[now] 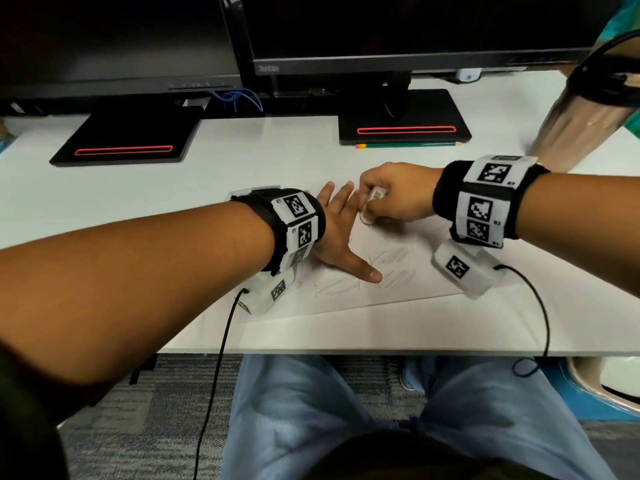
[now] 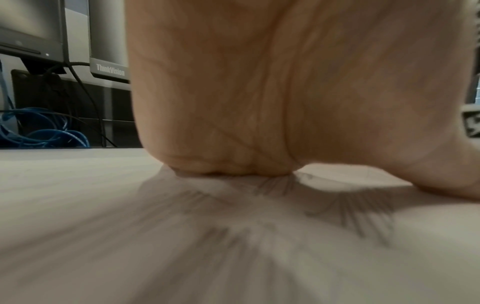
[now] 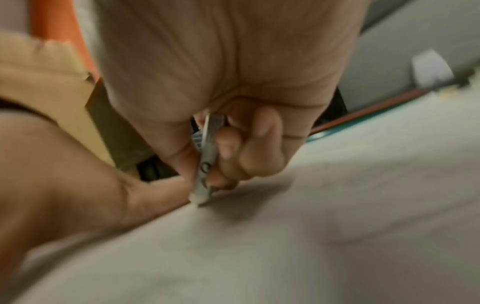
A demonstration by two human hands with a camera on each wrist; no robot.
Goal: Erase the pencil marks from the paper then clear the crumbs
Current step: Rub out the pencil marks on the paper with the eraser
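A white sheet of paper (image 1: 408, 289) lies on the desk with several patches of grey pencil hatching (image 1: 393, 254). My left hand (image 1: 341, 237) lies flat on the sheet, fingers straight and thumb spread, pressing it down. In the left wrist view the palm (image 2: 233, 102) rests on the paper among the pencil marks (image 2: 363, 211). My right hand (image 1: 391, 197) grips a white eraser (image 1: 372, 206) in a paper sleeve, its tip touching the paper just beyond the left fingers. The right wrist view shows the eraser (image 3: 205, 164) pinched between thumb and fingers, its tip on the sheet.
Two black monitors stand on black bases (image 1: 128, 136) (image 1: 403, 116) at the back of the white desk (image 1: 104, 202). A green pencil (image 1: 408, 144) lies by the right base. A metal tumbler (image 1: 581, 112) stands at the far right. Blue cables (image 1: 239, 98) sit between the monitors.
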